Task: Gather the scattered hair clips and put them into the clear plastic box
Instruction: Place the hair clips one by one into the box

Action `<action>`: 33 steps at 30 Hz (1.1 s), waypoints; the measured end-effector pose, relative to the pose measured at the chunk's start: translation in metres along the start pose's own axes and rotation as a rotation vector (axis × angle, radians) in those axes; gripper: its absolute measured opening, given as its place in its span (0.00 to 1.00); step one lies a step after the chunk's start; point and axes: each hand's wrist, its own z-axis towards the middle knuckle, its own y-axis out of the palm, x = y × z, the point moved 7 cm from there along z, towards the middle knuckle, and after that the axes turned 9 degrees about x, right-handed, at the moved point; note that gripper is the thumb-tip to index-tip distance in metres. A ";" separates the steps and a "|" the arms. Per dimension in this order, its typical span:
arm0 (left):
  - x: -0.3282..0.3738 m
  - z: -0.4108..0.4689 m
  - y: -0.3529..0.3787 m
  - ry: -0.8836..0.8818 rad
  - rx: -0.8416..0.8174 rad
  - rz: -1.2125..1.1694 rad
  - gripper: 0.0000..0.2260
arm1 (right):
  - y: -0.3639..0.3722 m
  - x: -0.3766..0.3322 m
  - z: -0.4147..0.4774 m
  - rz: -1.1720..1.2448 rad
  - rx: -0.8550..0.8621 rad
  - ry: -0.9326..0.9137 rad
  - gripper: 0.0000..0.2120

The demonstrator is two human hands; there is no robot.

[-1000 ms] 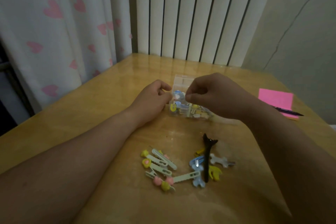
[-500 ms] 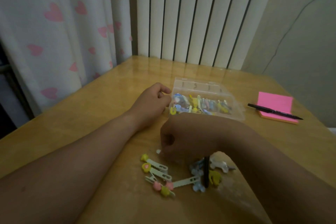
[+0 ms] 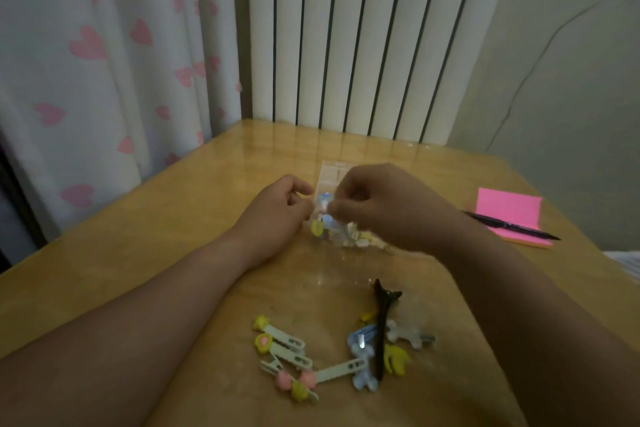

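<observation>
The clear plastic box (image 3: 331, 173) stands mid-table with several coloured clips inside, mostly hidden by my hands. My left hand (image 3: 277, 215) grips the box's left edge with curled fingers. My right hand (image 3: 384, 208) hovers over the box's left part, fingertips pinched on a small pale hair clip (image 3: 325, 206). Closer to me lie the scattered clips: pale green clips with yellow ends (image 3: 282, 343), pink and yellow ones (image 3: 294, 386), a long black clip (image 3: 381, 326), blue clips (image 3: 360, 341), a white clip (image 3: 407, 336) and a yellow one (image 3: 398, 360).
A pink sticky-note pad (image 3: 509, 210) with a black pen (image 3: 512, 230) across it lies at the table's right edge. A white radiator (image 3: 346, 45) stands behind the table, and a heart-patterned curtain (image 3: 104, 62) hangs at the left.
My right hand went down to the scattered pile, picked up a pale clip, and has come back above the box. The left hand stayed at the box's edge.
</observation>
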 end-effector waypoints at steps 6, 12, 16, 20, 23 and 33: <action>-0.004 0.003 0.004 0.043 -0.011 0.021 0.12 | -0.030 0.071 0.006 0.026 0.146 0.256 0.07; -0.004 0.002 0.004 0.048 -0.014 0.034 0.13 | -0.035 0.088 0.007 -0.002 0.167 0.306 0.07; -0.002 0.002 0.003 0.051 -0.008 0.041 0.13 | -0.033 0.092 0.008 -0.065 0.151 0.302 0.06; -0.002 0.001 0.003 0.050 -0.021 0.035 0.13 | -0.029 0.093 0.009 -0.122 0.133 0.290 0.06; -0.003 0.001 0.003 0.051 -0.022 0.039 0.13 | -0.031 0.097 0.009 -0.149 0.125 0.315 0.06; -0.002 0.002 0.004 0.068 -0.023 0.043 0.13 | -0.017 0.103 0.006 -0.332 0.081 0.332 0.04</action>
